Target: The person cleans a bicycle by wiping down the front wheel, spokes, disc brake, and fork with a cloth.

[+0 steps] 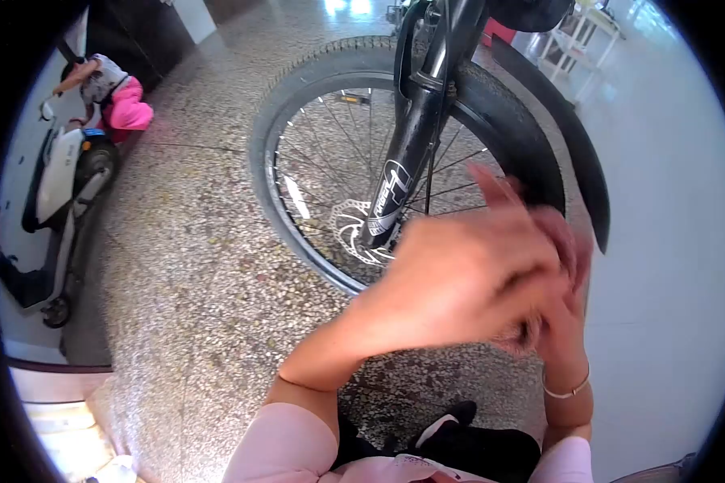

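My left hand [463, 278] crosses in front of my chest, its back towards me and its fingers curled in against my right hand. My right hand [568, 249] sits mostly behind it, with a thin bracelet [570, 393] on the wrist. Both hands are smeared by motion, and whatever lies between them is hidden. Just beyond them stands a bicycle front wheel [298, 76] with a dark tyre and a metal brake disc [348, 229]. A black suspension fork [411, 133] with white lettering runs down to its hub. Neither hand visibly grips the bicycle.
A black mudguard [568, 121] curves along the wheel's right side. At the left, a person in pink trousers [129, 109] crouches by a white scooter [60, 177]. A white rack [580, 44] stands at the back right. The speckled floor [185, 282] lies below.
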{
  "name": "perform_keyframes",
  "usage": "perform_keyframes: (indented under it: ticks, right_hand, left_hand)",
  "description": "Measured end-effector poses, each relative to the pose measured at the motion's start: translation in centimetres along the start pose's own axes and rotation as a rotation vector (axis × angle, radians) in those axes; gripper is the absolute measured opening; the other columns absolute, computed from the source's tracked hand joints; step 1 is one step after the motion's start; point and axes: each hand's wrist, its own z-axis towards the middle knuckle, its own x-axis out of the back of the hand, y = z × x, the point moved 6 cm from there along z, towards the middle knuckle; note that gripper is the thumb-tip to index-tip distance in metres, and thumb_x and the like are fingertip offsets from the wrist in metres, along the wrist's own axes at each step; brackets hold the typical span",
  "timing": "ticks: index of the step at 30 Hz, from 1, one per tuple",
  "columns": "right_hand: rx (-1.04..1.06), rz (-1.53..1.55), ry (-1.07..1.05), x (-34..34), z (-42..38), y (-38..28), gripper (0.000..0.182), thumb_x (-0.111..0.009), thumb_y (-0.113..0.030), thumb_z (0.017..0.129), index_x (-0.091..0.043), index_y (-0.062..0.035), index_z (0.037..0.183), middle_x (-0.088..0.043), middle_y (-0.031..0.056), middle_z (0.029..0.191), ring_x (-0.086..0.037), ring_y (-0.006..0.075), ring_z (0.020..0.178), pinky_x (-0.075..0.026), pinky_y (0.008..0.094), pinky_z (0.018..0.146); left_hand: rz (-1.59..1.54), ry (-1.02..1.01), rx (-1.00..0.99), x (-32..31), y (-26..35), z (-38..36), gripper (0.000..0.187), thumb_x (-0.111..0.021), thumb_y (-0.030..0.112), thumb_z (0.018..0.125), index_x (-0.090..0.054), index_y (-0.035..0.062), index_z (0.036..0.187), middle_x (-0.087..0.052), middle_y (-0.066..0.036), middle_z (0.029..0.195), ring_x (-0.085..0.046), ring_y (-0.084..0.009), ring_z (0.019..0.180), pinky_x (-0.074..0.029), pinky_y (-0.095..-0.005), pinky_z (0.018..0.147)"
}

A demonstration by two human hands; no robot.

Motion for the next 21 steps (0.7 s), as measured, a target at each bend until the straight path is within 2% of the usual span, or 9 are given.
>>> perform_keyframes:
  ticks: [3,5,11,12,15,16,17,20,21]
  right_hand:
    - [0.055,-0.099,0.039,-2.8,2.5,-2.0,0.052,-0.071,-0.009,0.084,-0.048,-0.0021,0.13,-0.056,0.0087,0.128,-0.054,0.0156,0.115,-0.044,0.0328,0.099]
    - [0.519,-0.498,0.067,-5.9,3.5,-6.0,0.039,-0.069,-0.006,0.085,-0.055,0.0022,0.121,-0.061,0.0095,0.119,-0.059,0.0171,0.108,-0.047,0.0314,0.091]
    - [0.98,-1.309,0.351,-11.9,7.8,-6.5,0.036,-0.067,-0.006,0.08,-0.058,0.0013,0.113,-0.054,0.0189,0.121,-0.055,0.033,0.11,-0.045,0.0398,0.093]
    - [0.896,-1.318,0.256,-12.4,9.1,-4.8,0.044,-0.067,-0.007,0.073,-0.06,-0.0032,0.116,-0.05,0.0205,0.122,-0.051,0.0407,0.112,-0.043,0.0437,0.095]
    - [0.903,-1.254,0.18,-12.5,8.5,0.0,0.048,-0.063,-0.008,0.073,-0.064,-0.0119,0.121,-0.051,0.0149,0.125,-0.052,0.0366,0.115,-0.044,0.0419,0.096]
    - [0.919,-1.258,0.13,-12.6,7.7,1.5,0.04,-0.073,-0.025,0.078,-0.067,-0.0159,0.117,-0.055,0.0092,0.12,-0.059,0.0301,0.106,-0.05,0.0378,0.087]
    - [0.889,-1.25,0.029,-13.1,7.1,2.9,0.038,-0.072,-0.023,0.078,-0.068,-0.0145,0.114,-0.056,0.0091,0.118,-0.059,0.0297,0.105,-0.05,0.0375,0.087]
    - [0.711,-1.216,-0.036,-12.3,6.5,5.1,0.038,-0.065,-0.012,0.075,-0.063,-0.0077,0.113,-0.057,0.0128,0.116,-0.058,0.0342,0.106,-0.048,0.0406,0.088]
    - [0.7,-1.163,-0.057,-12.0,6.6,4.4,0.04,-0.063,-0.01,0.074,-0.062,-0.0056,0.114,-0.056,0.0142,0.116,-0.058,0.0359,0.106,-0.047,0.0413,0.089]
  left_hand:
    - [-0.003,0.775,0.023,7.4,-3.6,-1.2,0.003,-0.061,0.006,0.089,-0.063,0.0038,0.089,-0.063,-0.004,0.083,-0.056,-0.0111,0.066,-0.043,-0.0239,0.057]
    - [-0.032,1.025,0.094,10.1,-7.8,-2.7,0.013,-0.052,0.011,0.097,-0.062,0.0031,0.094,-0.061,-0.003,0.083,-0.05,-0.0068,0.066,-0.042,-0.0221,0.062]
    - [-0.417,0.287,0.822,2.8,-21.4,-5.4,0.062,-0.027,0.049,0.101,-0.068,0.0034,0.094,-0.067,-0.012,0.087,-0.06,-0.0232,0.079,-0.044,-0.0356,0.077]
    - [-0.536,0.303,0.827,2.2,-21.0,-5.5,0.061,-0.028,0.049,0.101,-0.067,0.0034,0.099,-0.068,-0.012,0.091,-0.061,-0.024,0.083,-0.045,-0.0356,0.08]
    - [-0.537,0.41,0.6,2.1,-20.6,-5.8,0.053,-0.035,0.047,0.099,-0.064,0.0043,0.115,-0.068,-0.012,0.105,-0.063,-0.0252,0.093,-0.046,-0.0381,0.086]
    - [-0.626,0.542,0.374,0.8,-22.2,-6.2,0.043,-0.044,0.038,0.098,-0.061,0.005,0.12,-0.065,-0.014,0.114,-0.064,-0.0275,0.096,-0.047,-0.0402,0.087]
    - [0.017,0.174,0.317,0.7,-22.2,-5.6,0.056,-0.046,0.042,0.098,-0.049,-0.0004,0.133,-0.059,-0.016,0.127,-0.053,-0.0284,0.119,-0.04,-0.0383,0.103]
    - [-1.668,0.352,0.584,-4.9,-28.3,-4.5,0.048,-0.044,0.045,0.099,-0.062,0.0051,0.117,-0.065,-0.02,0.105,-0.061,-0.0307,0.094,-0.046,-0.0377,0.093]
    - [-1.107,0.358,0.591,-3.1,-27.1,-4.4,0.049,-0.044,0.046,0.099,-0.063,0.0025,0.112,-0.065,-0.022,0.1,-0.062,-0.0348,0.091,-0.047,-0.0409,0.086]
